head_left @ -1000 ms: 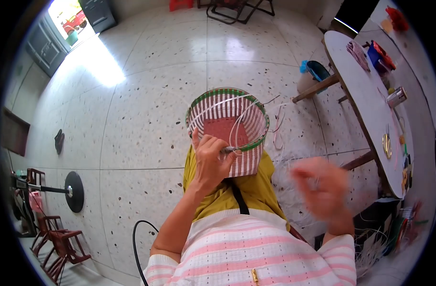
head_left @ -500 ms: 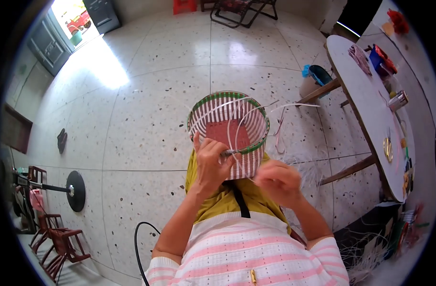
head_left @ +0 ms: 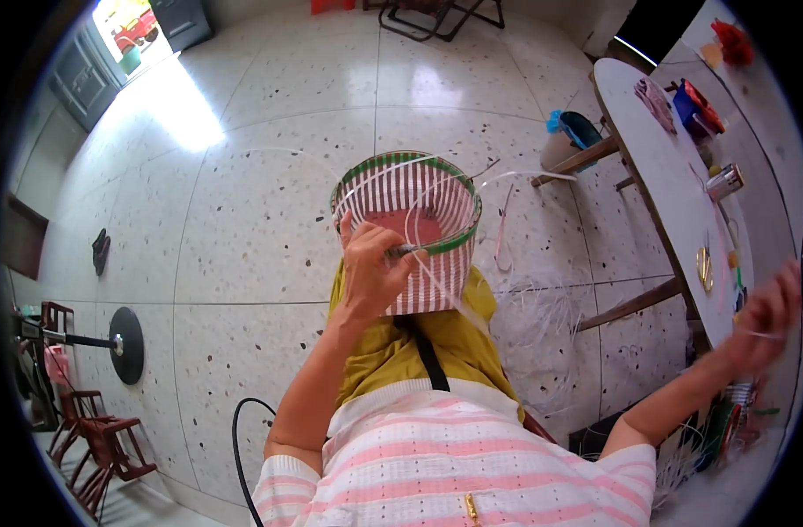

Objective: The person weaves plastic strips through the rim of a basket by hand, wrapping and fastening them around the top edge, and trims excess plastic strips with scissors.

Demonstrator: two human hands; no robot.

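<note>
A round basket (head_left: 458, 277) with pink-brown and white stripes and a green-bound rim stands at my lap, tilted so its reddish bottom shows. My left hand (head_left: 372, 268) is closed on the near rim, thumb and fingers pinching it beside a small grey piece I cannot make out. Thin white strips (head_left: 413, 220) loop over the opening. One blurred strip (head_left: 454, 303) runs from the rim toward the lower right. Far out to the right, my right hand (head_left: 761, 321) is curled and smeared by motion, with a bit of white strip showing at its fingers.
A pale table (head_left: 647, 167) on the right carries gold-handled scissors (head_left: 704, 268), a can (head_left: 724, 182) and cloth. White strip scraps (head_left: 546, 321) lie on the floor below. A bin (head_left: 564, 145) stands beside the table; small wooden chairs (head_left: 111, 430) are at left.
My right hand has swung from beside the basket far out to the right, over the table's near end. My left hand stays on the rim. The view has shifted slightly.
</note>
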